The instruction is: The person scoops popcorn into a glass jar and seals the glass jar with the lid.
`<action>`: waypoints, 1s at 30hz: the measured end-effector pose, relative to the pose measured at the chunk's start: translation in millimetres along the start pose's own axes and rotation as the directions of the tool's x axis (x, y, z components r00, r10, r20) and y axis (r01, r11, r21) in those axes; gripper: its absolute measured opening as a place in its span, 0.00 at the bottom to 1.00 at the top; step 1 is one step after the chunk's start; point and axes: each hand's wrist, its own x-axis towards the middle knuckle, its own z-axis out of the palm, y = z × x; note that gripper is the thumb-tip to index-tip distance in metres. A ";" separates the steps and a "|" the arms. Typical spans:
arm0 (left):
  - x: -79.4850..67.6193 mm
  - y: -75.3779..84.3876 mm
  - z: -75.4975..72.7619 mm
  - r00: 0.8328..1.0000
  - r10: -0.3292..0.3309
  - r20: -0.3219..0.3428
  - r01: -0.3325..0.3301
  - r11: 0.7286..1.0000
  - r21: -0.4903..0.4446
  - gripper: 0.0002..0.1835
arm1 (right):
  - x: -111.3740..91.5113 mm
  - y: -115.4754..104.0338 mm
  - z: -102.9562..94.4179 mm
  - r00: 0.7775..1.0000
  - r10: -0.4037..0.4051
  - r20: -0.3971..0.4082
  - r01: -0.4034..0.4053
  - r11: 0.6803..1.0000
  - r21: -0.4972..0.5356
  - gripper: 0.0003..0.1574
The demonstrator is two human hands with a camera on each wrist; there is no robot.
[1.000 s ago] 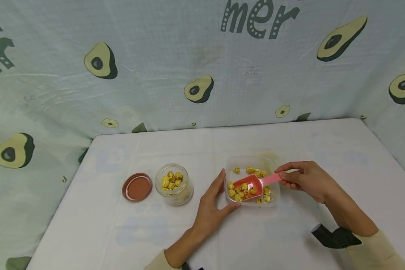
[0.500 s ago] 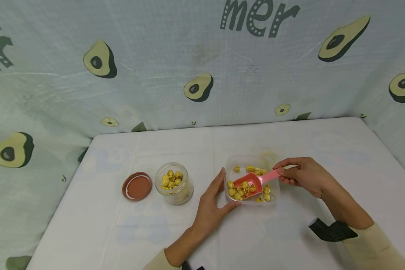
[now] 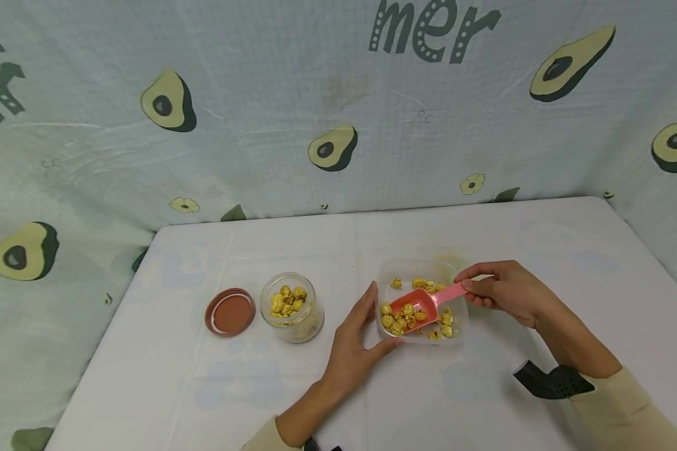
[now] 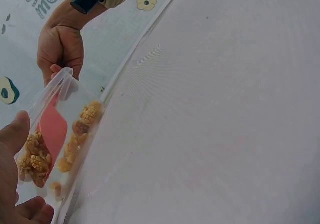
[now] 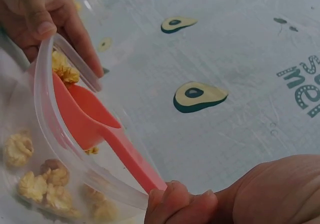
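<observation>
A clear plastic container stands on the white table, with loose caramel popcorn in it. My left hand holds its near left corner, thumb along the front wall and fingers along the left side. In my right hand, thumb and fingers pinch the handle of a pink scoop. The scoop's bowl lies tilted inside the container, pointing left, with several popcorn pieces in and around it. From the right wrist view, the scoop shows beside the container's rim, and the left thumb touches the rim.
Left of the container is an uncovered glass jar partly filled with popcorn. A brown round lid lies beside the jar. Behind the table hangs a cloth backdrop printed with avocados.
My right hand and the scoop handle have shifted slightly left and away from me. The scoop's bowl stays in the container. My left hand, the jar and the lid have kept their places.
</observation>
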 end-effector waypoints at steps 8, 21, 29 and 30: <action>-0.1 0.5 0.5 1.000 0.000 -0.002 0.000 1.000 0.009 0.48 | -2.1 2.8 -6.1 1.000 0.023 0.002 -0.023 1.000 -0.005 0.22; -0.1 1.0 -1.2 1.000 -0.009 -0.001 0.009 1.000 0.009 0.48 | -1.7 1.7 -1.3 1.000 -0.010 -0.001 0.010 1.000 -0.018 0.22; -0.9 0.8 -1.2 1.000 -0.017 0.003 0.017 1.000 0.011 0.48 | -0.9 1.4 2.5 1.000 0.014 -0.004 -0.014 1.000 -0.003 0.23; -1.0 0.7 -1.2 1.000 -0.018 0.004 0.018 1.000 0.010 0.48 | -0.9 2.3 2.1 1.000 0.019 -0.003 -0.019 1.000 0.006 0.23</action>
